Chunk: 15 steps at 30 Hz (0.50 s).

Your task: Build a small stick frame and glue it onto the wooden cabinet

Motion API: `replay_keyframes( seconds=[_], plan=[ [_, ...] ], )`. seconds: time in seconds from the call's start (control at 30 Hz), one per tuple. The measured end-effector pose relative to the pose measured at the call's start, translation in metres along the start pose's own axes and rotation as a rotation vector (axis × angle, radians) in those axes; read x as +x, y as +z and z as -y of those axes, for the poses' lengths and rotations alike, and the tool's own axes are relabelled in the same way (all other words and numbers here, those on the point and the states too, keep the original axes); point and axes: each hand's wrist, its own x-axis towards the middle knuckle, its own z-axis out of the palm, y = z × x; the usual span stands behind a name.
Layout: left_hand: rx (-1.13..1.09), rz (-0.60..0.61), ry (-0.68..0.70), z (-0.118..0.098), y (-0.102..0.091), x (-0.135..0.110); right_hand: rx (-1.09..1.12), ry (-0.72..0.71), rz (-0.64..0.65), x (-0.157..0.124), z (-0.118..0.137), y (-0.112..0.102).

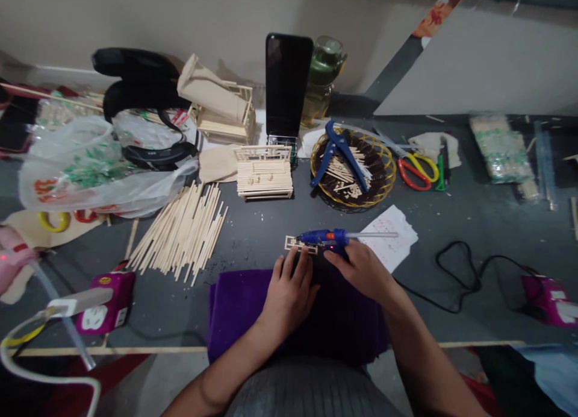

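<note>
My right hand (366,270) is wrapped round a blue hot glue gun (323,237) with a clear glue stick jutting from its back. The gun's nozzle is over a small rectangular frame of wooden sticks (289,243) on the dark table. With fingers stretched out, my left hand (291,287) rests its fingertips on the near edge of that frame. Part of the frame is hidden beneath the gun. Under my wrists lies a folded purple cloth (235,302). A small stick-built bench (265,177) stands just beyond.
Loose wooden sticks (180,230) lie left of my hands. Behind are a propped phone (289,85), a green bottle (323,73) and a basket (388,179) carrying blue cutters (336,155). Scissors (418,170) and a black cable (456,308) are on the right, a plastic bag (76,158) on the left.
</note>
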Motion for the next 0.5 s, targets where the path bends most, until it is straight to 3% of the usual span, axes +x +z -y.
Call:
replay_keyframes(
  seconds=[0.5],
  plan=[
    [0.000, 0.000, -0.001, 0.0002, -0.0012, 0.0008, -0.012, -0.010, -0.012, -0.0006, -0.0016, 0.0013]
  ],
)
